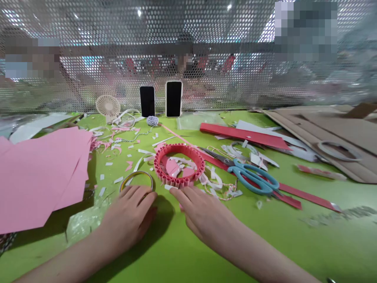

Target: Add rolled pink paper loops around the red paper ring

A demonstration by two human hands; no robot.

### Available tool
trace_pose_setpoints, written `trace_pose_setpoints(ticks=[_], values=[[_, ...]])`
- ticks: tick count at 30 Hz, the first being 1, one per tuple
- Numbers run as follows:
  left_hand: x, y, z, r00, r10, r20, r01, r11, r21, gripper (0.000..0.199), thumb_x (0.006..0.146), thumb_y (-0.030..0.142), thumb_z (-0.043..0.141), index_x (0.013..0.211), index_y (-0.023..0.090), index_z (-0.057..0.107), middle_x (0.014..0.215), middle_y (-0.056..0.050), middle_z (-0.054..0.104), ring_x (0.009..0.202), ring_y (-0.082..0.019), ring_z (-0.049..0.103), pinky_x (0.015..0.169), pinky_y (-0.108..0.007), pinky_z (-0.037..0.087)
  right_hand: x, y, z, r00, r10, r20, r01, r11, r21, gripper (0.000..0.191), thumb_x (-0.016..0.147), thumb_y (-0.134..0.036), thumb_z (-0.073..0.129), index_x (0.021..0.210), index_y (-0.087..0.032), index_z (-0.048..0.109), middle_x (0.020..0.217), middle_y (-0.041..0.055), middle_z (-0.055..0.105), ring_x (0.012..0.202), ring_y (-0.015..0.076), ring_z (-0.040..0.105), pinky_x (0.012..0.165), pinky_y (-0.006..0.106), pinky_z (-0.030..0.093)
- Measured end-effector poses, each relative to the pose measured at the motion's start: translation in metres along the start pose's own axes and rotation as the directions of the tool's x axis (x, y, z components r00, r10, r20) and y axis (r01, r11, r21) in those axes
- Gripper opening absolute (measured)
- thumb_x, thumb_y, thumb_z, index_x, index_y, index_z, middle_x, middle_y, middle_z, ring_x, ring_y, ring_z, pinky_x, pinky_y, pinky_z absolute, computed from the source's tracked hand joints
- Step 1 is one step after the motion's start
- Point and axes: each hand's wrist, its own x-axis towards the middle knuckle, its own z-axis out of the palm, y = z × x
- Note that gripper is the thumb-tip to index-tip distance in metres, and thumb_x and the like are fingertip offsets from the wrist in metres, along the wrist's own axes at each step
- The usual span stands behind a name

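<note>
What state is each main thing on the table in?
Scissors: lying down, unheld
Left phone: upright, screen dark
Right phone: upright, screen dark
Fan: upright; running or not, cannot tell
String ball: wound, tail loose
Red paper ring: closed loop, lying flat
Pink sheets: overlapping
Cardboard: lying flat

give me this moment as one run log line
left hand: at tape roll | right hand: at red ring's near edge | scissors: on table, untouched
</note>
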Motion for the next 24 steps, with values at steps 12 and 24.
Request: trace_pose_setpoints(ticks=[12,24], values=[[-0.005,0.012,-0.009,0.962,-0.214,0.168,0.272,0.757,-0.594,0.022,0.083,0.028,0.044,0.103,0.02,0.049,0.099,-0.005,0.059,0.094,-0.018,0.052,0.08,-0.029,0.042,-0.007,-0.008,-0.006,0.978,0.14,-0.153,0.076,0.444,0.893,0.044,0.074,-0.013,0.053,0.112,-0.026,0.035,0.091,0.0002,0.053,0.074,0.0106,0.057,0.071,0.028,0.047],[0.003,0.019,-0.013,0.748,-0.328,0.577,0.662,0.304,-0.685,0.03,0.078,0.039,0.04,0.056,0.019,0.042,0.053,0.004,0.045,0.053,-0.012,0.043,0.052,-0.023,0.033,-0.004,-0.011,-0.003,0.971,0.18,-0.158,0.097,0.307,0.947,0.069,0.064,-0.02,0.068,0.121,-0.025,0.028,0.098,0.0027,0.053,0.089,0.0158,0.053,0.083,0.034,0.041]])
